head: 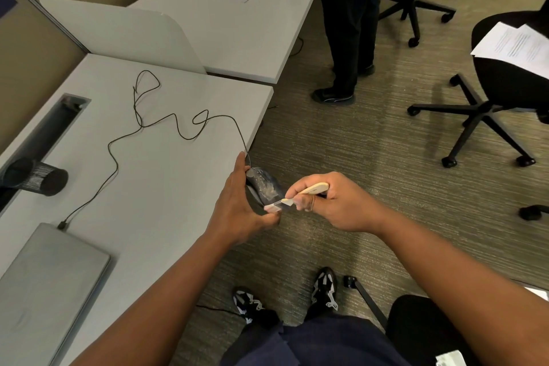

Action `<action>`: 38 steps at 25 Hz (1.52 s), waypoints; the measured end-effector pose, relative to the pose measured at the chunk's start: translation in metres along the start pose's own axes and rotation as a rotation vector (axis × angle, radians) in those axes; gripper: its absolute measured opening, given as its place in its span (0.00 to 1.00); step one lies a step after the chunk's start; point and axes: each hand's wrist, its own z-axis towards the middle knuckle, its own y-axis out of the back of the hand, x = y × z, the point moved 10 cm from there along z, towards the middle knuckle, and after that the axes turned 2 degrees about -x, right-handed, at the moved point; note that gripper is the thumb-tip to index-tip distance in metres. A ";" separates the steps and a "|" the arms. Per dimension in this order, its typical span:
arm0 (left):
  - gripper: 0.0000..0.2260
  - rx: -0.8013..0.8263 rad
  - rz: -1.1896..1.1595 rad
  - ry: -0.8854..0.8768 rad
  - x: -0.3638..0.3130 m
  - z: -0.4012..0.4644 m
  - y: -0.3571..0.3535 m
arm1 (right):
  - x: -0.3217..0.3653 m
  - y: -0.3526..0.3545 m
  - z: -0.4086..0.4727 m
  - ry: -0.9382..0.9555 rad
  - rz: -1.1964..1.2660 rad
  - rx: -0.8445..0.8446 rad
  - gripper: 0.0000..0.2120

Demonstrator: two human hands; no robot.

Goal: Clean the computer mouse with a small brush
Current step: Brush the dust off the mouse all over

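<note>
My left hand [240, 205] grips a dark wired computer mouse [265, 186] just past the desk's edge, above the carpet. Pale dust lies on the mouse's top. My right hand [332, 202] pinches a small brush [297, 196] with a light wooden handle. Its pale bristles touch the near end of the mouse. The mouse's thin black cable [154, 125] runs in loops across the grey desk [166, 175] to a closed grey laptop [44, 285].
A black mesh pen cup [38, 177] lies on its side at the desk's left. Another person's legs [347, 38] stand beyond the desk. Black office chairs [499, 92] stand on the carpet to the right, one carrying papers [517, 47]. My feet [285, 297] are below.
</note>
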 end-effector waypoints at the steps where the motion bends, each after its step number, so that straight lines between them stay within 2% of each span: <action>1: 0.65 0.001 -0.002 -0.002 -0.001 0.001 0.000 | 0.001 0.002 0.000 0.002 0.003 0.008 0.05; 9: 0.64 -0.006 -0.049 -0.040 -0.004 0.002 -0.001 | -0.005 0.021 -0.004 -0.019 -0.051 0.012 0.07; 13: 0.65 -0.016 -0.064 -0.048 -0.004 0.001 0.001 | -0.012 0.030 -0.005 -0.026 -0.118 -0.037 0.07; 18: 0.67 0.002 -0.075 -0.021 -0.002 0.000 -0.004 | -0.008 0.033 -0.005 0.000 0.232 -0.190 0.03; 21: 0.67 0.008 -0.077 -0.011 -0.002 0.001 -0.008 | -0.009 0.013 0.001 -0.011 0.300 -0.236 0.06; 25: 0.67 -0.002 -0.067 -0.026 -0.004 0.002 -0.008 | -0.010 0.000 0.004 0.010 0.241 -0.268 0.06; 38: 0.67 -0.009 -0.070 -0.054 -0.013 -0.001 -0.003 | -0.014 0.021 -0.001 -0.009 0.098 -0.373 0.05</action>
